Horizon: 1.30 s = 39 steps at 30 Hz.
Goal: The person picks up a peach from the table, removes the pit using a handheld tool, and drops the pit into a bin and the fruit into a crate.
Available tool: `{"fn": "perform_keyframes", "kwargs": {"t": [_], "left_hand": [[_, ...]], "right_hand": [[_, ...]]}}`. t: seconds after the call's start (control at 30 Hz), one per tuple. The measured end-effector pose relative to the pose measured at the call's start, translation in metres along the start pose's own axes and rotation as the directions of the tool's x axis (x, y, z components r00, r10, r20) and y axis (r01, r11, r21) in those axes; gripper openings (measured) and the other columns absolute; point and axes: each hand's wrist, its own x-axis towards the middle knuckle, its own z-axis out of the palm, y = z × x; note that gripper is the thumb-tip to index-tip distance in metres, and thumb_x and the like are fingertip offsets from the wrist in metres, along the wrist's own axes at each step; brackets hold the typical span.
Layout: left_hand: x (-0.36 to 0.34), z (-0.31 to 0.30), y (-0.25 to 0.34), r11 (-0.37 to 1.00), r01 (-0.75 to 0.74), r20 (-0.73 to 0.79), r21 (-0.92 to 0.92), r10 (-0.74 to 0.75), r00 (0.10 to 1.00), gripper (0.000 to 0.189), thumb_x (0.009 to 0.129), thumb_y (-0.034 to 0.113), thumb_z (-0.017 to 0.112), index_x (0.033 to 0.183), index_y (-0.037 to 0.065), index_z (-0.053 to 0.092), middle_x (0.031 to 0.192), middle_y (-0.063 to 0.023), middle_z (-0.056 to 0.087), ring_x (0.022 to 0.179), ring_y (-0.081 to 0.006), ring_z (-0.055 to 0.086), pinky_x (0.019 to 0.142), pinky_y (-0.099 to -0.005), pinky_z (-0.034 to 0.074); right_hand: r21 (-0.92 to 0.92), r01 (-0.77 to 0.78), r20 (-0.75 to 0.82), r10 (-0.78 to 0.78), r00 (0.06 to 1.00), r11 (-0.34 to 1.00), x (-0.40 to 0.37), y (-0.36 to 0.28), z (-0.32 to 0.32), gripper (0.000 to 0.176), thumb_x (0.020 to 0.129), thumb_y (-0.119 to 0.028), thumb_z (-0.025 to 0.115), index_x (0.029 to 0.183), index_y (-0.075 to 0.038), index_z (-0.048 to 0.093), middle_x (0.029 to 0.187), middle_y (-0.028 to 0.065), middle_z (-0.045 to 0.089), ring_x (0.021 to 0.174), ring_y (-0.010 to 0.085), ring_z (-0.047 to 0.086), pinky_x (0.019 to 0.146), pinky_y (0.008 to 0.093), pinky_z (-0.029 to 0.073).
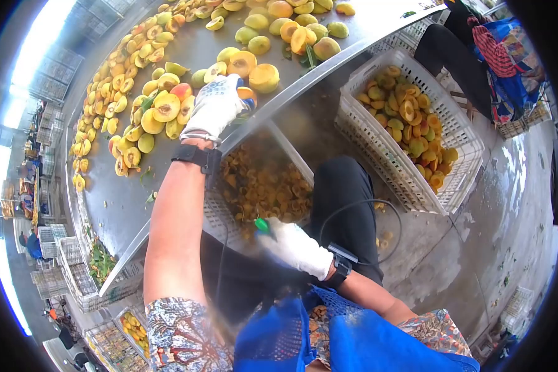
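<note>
My left hand (216,104), in a white glove with blue print, reaches over the metal table's edge. Its fingers curl around a peach (247,95), partly hidden by the glove. Halved and whole peaches (167,107) lie around it. My right hand (296,249), also in a white glove and slightly blurred, is closed on a small tool with a green handle (262,224). The tool's working end cannot be made out. That hand is above my lap, beside a crate of brown-orange peach scraps (263,186) under the table edge.
A white plastic crate (471,152) of peach halves stands on the wet floor at right. The metal table (195,46) carries many more peaches. A thin dark cable (398,217) loops near my knee. Another person's legs (443,46) are at upper right. Crates (74,273) stand at left.
</note>
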Motion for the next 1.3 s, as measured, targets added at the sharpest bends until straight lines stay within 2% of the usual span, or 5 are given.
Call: {"fn": "perform_keyframes", "kwargs": {"t": [0.73, 0.83, 0.9, 1.17, 1.3], "left_hand": [[-0.234, 0.049, 0.002, -0.158, -0.044, 0.046, -0.987, -0.524, 0.85, 0.033, 0.096, 0.019, 0.06, 0.121, -0.003, 0.059, 0.114, -0.0109, 0.066, 0.103, -0.0178, 0.064, 0.092, -0.0293, 0.051], [-0.257, 0.091, -0.006, 0.441, -0.214, -0.349, -0.872, -0.253, 0.902, 0.046, 0.096, 0.023, 0.064, 0.132, -0.001, 0.05, 0.122, -0.0125, 0.061, 0.109, -0.0201, 0.062, 0.095, -0.0312, 0.05], [-0.257, 0.104, -0.011, -0.858, 0.025, 0.302, -0.513, -0.154, 0.941, 0.057, 0.091, 0.019, 0.069, 0.138, 0.002, 0.041, 0.125, -0.0116, 0.058, 0.113, -0.0221, 0.059, 0.099, -0.0355, 0.049], [-0.275, 0.119, 0.02, 0.097, -0.006, -0.047, -0.995, -0.416, 0.908, 0.043, 0.104, 0.036, 0.046, 0.132, 0.004, 0.052, 0.123, -0.0101, 0.06, 0.115, -0.0213, 0.058, 0.103, -0.0364, 0.045], [-0.269, 0.13, 0.029, -0.47, -0.059, 0.191, -0.881, -0.467, 0.864, 0.047, 0.105, 0.04, 0.041, 0.132, 0.003, 0.053, 0.124, -0.0093, 0.061, 0.117, -0.0213, 0.057, 0.105, -0.035, 0.042]], "right_hand": [[0.615, 0.058, 0.042, -0.106, 0.993, 0.787, 0.034, -0.057, -0.001, 0.04, 0.091, -0.029, 0.071, 0.12, -0.004, 0.061, 0.089, 0.001, 0.064, 0.062, 0.003, 0.051, 0.052, 0.0191, 0.042], [0.451, 0.157, 0.103, -0.227, 0.968, 0.878, 0.035, -0.045, -0.004, 0.041, 0.088, -0.026, 0.073, 0.119, -0.001, 0.061, 0.09, 0.003, 0.066, 0.065, 0.0053, 0.055, 0.054, 0.0242, 0.047], [0.076, 0.425, 0.012, -0.427, 0.904, 0.902, 0.04, -0.034, -0.001, 0.042, 0.084, -0.019, 0.072, 0.12, 0.0, 0.06, 0.089, 0.013, 0.07, 0.069, 0.0195, 0.066, 0.064, 0.034, 0.053], [-0.454, 0.306, -0.128, -0.402, 0.907, 0.837, 0.029, -0.028, 0.013, 0.028, 0.082, -0.018, 0.07, 0.1, 0.0, 0.057, 0.077, 0.0199, 0.066, 0.075, 0.0357, 0.067, 0.065, 0.0426, 0.052], [-0.526, 0.327, -0.169, -0.473, 0.864, 0.785, 0.022, -0.016, 0.034, 0.028, 0.084, -0.017, 0.067, 0.1, 0.002, 0.055, 0.076, 0.0189, 0.065, 0.074, 0.0353, 0.067, 0.064, 0.0434, 0.052]]}}
